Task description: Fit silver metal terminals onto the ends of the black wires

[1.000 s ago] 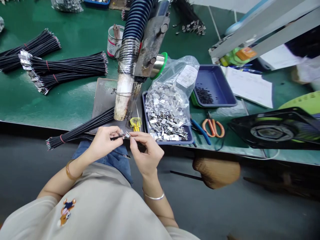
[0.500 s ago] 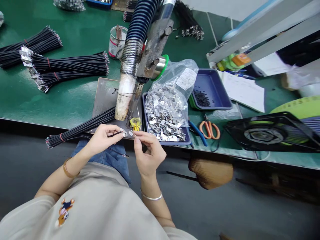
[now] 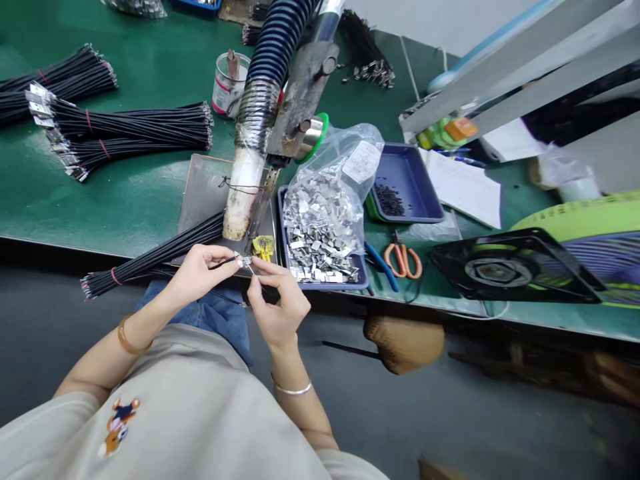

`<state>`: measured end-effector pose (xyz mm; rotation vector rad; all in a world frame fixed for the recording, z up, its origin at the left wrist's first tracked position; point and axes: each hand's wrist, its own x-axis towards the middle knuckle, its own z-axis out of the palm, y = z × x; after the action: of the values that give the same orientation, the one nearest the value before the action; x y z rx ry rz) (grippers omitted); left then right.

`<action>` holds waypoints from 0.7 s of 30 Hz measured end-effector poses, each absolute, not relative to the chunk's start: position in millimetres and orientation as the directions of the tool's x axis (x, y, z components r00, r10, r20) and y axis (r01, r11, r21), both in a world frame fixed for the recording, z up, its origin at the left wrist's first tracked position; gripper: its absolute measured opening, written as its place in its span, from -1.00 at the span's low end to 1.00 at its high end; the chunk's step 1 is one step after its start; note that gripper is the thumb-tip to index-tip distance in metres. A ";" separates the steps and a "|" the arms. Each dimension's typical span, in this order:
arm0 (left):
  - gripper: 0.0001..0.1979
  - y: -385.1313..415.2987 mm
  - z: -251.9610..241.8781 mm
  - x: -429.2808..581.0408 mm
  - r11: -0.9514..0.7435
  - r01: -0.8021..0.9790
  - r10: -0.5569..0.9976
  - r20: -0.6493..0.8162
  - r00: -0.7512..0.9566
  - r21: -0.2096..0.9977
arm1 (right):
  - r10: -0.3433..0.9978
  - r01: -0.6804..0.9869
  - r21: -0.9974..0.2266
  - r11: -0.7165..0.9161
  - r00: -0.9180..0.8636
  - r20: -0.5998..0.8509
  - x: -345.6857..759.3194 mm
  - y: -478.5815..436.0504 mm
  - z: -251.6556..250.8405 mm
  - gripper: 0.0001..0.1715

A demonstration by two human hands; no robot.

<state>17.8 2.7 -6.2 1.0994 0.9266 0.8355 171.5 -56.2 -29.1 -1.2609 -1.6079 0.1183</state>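
Note:
My left hand (image 3: 203, 270) pinches a thin black cable (image 3: 226, 262) close to its end. A small silvery connector (image 3: 245, 261) shows at that end, between my two hands. My right hand (image 3: 280, 297) is closed, thumb and forefinger pinching a slim, shiny metal piece (image 3: 251, 269) against the connector; its exact kind is too small to tell. Beside my left hand, a bundle of black cables (image 3: 160, 252) tied with a red band lies across the table edge. Just beyond my fingers is a yellow piece (image 3: 263, 247) below a soldering iron (image 3: 265, 193) on a clamp.
A ribbed extraction hose (image 3: 275, 47) comes down over a grey board (image 3: 197, 180). At right stand a tray (image 3: 327, 286) of metal shells in a plastic bag (image 3: 345, 160), a blue tray (image 3: 425, 193), orange-handled scissors (image 3: 403, 260) and a black fan (image 3: 505, 270). Cable bundles (image 3: 135, 120) lie left.
My right hand has moved left, bringing its metal piece up to the connector in my left hand. The whole view has shifted slightly.

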 end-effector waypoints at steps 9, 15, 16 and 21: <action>-0.83 5.3 -7.8 22.8 0.194 -0.044 0.930 -0.169 0.327 0.980 | 0.722 0.669 -0.551 0.499 0.030 0.691 173.0 -51.7 -32.2 -0.79; -0.84 4.7 -9.4 28.2 0.176 -0.025 0.959 -0.166 0.231 0.984 | 0.789 0.634 -0.646 0.425 0.091 0.608 171.1 -50.2 -30.6 -0.83; -0.84 4.2 -8.7 28.6 0.173 -0.024 0.961 -0.163 0.221 0.985 | 0.790 0.630 -0.650 0.425 0.092 0.606 170.6 -49.7 -29.6 -0.83; -0.82 2.2 -3.8 28.6 0.150 -0.019 0.967 -0.142 0.213 0.989 | 0.788 0.616 -0.665 0.422 0.114 0.606 168.2 -48.0 -24.2 -0.83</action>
<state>28.6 2.2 -3.8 1.1694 1.0939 0.9635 168.2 -48.0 -24.2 -1.2715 -1.5808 0.1958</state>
